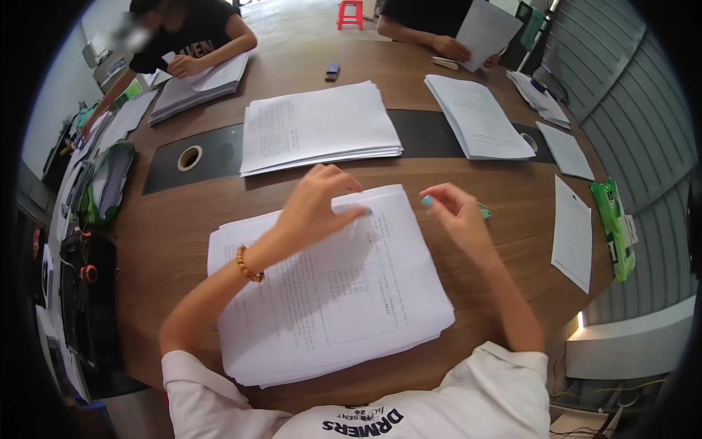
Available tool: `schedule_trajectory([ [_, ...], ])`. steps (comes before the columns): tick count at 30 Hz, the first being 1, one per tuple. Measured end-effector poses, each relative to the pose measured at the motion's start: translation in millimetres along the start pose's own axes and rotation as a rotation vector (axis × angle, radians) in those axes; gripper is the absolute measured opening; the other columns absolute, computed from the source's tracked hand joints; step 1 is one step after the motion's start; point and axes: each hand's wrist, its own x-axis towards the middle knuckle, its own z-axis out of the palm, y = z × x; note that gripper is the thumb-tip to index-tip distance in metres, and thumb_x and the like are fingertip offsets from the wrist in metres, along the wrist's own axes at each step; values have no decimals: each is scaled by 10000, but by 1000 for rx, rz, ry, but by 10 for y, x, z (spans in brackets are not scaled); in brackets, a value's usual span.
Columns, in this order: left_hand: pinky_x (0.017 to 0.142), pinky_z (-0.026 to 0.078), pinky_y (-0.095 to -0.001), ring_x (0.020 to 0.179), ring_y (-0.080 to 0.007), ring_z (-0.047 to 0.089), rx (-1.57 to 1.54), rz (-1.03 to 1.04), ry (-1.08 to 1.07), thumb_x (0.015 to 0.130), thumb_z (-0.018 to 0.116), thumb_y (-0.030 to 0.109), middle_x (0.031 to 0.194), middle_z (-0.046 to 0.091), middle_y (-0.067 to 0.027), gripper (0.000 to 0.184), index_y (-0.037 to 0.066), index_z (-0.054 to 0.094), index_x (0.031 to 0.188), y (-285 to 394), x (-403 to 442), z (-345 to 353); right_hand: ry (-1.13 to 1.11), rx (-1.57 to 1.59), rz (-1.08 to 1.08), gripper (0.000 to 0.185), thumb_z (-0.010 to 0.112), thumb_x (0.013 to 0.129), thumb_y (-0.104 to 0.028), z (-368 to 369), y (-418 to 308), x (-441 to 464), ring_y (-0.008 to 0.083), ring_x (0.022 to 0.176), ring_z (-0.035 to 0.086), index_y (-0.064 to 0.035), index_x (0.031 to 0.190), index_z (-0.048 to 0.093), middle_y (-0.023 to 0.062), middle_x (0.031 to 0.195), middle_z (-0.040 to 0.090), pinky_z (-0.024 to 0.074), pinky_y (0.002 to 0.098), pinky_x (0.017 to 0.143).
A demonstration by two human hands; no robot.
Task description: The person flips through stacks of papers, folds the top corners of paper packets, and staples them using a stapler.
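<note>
A thick stack of printed sheets (pixel 329 307) lies in front of me on the wooden table. Over its upper part is my left hand (pixel 314 206), thumb and fingers apart, holding nothing; a beaded bracelet (pixel 248 265) circles that wrist. Teal shows at the left thumb tip. My right hand (pixel 457 216) hovers just right of the stack's top right corner, its fingers curled and the thumb near the index finger. A small green object (pixel 484 211) sticks out behind it, mostly hidden by the fingers. Teal also shows at a right fingertip.
Beyond lie two paper stacks (pixel 318 128) (pixel 479 117) and a small blue object (pixel 333 72). Loose sheets (pixel 572 234) and a green packet (pixel 613 230) are at right. Two people sit across: one leans on papers (pixel 197 91), another holds a sheet (pixel 488 33).
</note>
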Motion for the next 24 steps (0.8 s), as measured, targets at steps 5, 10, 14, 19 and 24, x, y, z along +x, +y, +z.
schedule_trajectory([
  [5,950,383,-352,1127,-233,416,-23,-46,-82,693,739,202,1163,519,-82,420,72,611,1071,44,-10,295,-95,-248,-104,371,654,780,-118,95,-97,-363,124,945,517,-49,1128,549,63,1057,520,435,243,749],
  [10,969,366,-362,1152,-246,411,-35,-127,-88,696,736,200,1178,520,-89,432,67,607,1087,67,-23,321,-138,-244,-206,538,706,738,-222,150,-26,-508,278,1073,459,5,1185,513,156,1187,420,419,356,875],
  [14,962,366,-364,1136,-247,429,-10,-109,-85,688,738,192,1174,525,-97,448,68,605,1098,65,-23,315,-137,-209,-241,568,700,742,-218,194,42,-526,279,1086,443,45,1200,493,171,1197,413,413,356,881],
  [19,965,363,-373,1140,-254,439,14,-93,-101,691,732,187,1204,525,-107,485,86,599,1146,77,-23,313,-89,-157,-253,574,684,754,-207,268,127,-537,295,1100,427,66,1213,475,192,1221,389,403,363,897],
  [24,972,356,-394,1164,-261,433,38,-136,-108,696,730,191,1254,506,-111,509,120,585,1178,100,-18,319,-87,-90,-240,571,666,767,-210,297,151,-558,307,1101,429,70,1223,466,210,1245,369,397,371,909],
])
